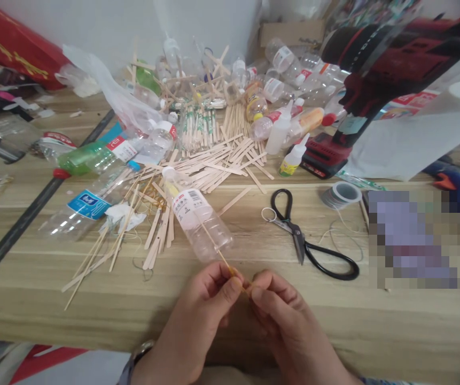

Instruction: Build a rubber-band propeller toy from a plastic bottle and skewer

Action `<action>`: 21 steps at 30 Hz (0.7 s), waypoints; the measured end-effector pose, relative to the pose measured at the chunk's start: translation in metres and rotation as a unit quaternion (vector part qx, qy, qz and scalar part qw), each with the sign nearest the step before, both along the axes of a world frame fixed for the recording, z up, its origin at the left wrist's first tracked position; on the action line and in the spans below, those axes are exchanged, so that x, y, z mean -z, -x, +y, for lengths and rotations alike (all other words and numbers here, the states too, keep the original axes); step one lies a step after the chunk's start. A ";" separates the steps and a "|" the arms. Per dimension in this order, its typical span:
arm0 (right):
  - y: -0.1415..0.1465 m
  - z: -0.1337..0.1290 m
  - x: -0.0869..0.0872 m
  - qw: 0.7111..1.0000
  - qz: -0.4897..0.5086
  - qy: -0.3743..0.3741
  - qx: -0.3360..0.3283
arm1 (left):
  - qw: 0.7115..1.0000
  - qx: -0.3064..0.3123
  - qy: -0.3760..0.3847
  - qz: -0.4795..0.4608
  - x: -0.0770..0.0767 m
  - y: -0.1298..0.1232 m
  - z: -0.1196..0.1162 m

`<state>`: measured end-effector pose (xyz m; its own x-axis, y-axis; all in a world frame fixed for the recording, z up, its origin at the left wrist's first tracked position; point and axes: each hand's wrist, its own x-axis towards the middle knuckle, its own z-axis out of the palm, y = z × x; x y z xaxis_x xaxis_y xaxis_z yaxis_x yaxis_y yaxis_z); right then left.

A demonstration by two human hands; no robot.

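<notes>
A clear plastic bottle (209, 233) with a white label lies on the wooden table, its white cap pointing away from me. From its base a thin wooden stick (224, 259) sticks out toward my hands. My left hand (209, 299) pinches the stick's near end, where something orange, perhaps a rubber band, shows. Close beside it, my right hand (280, 305) pinches the same orange strand between thumb and forefinger. How the strand goes round the stick is too small to tell.
Black scissors (299, 240) and a thread spool (341, 194) lie right of the bottle. Flat wooden sticks (209, 163) are heaped behind it. A red and black drill (374, 69) stands at the right, near glue bottles (294, 156). A green bottle (87, 159) lies left.
</notes>
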<state>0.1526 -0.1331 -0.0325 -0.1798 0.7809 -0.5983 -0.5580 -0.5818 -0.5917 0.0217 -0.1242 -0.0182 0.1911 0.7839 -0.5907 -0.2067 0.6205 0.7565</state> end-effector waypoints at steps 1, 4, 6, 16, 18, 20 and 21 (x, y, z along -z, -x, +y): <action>-0.001 -0.001 0.001 1.000 -0.010 -0.009 -0.004 | 1.000 -0.003 0.004 -0.002 0.000 0.000 -0.001; -0.005 -0.002 0.005 1.000 -0.012 -0.023 -0.001 | 1.000 -0.003 0.018 -0.013 0.002 -0.001 -0.004; -0.006 0.000 0.007 0.999 0.009 -0.026 0.015 | 0.999 0.000 0.021 -0.025 0.004 -0.003 -0.005; -0.015 0.011 0.008 0.988 0.098 0.002 -0.123 | 0.994 -0.019 0.051 -0.098 0.001 0.001 -0.010; -0.022 0.015 0.005 0.980 -0.008 -0.038 -0.196 | 0.995 -0.009 0.050 -0.091 0.001 0.004 -0.012; -0.030 0.021 0.001 0.945 -0.123 -0.100 -0.285 | 0.996 0.001 0.050 -0.080 0.002 0.006 -0.015; -0.033 0.024 -0.002 0.919 -0.169 -0.129 -0.333 | 0.996 0.004 0.050 -0.076 0.002 0.006 -0.015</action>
<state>0.1860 -0.1087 -0.0305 -0.5064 0.6897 -0.5176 0.1115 -0.5428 -0.8324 0.0156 -0.1397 -0.0206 0.2909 0.7204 -0.6296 -0.3081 0.6936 0.6512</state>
